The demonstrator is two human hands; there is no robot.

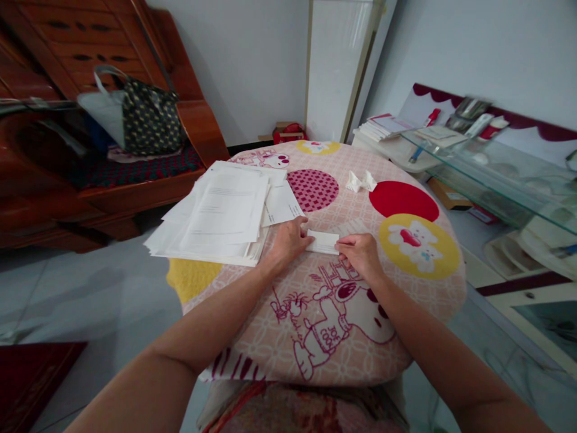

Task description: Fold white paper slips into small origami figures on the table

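A small folded strip of white paper [323, 242] lies on the round table's pink cartoon cloth [342, 337]. My left hand [290, 239] pinches its left end with curled fingers. My right hand [360, 255] presses and grips its right end, fingers closed. A thick stack of white printed sheets [220, 216] lies just left of my left hand. Two small folded white paper pieces [361, 181] sit farther back on the table, beyond both hands.
A dark wooden bench [135, 174] with a patterned handbag [148, 117] stands at the left. A glass shelf [496, 168] with books and papers [383, 127] runs along the right. A white panel [336, 66] leans against the back wall.
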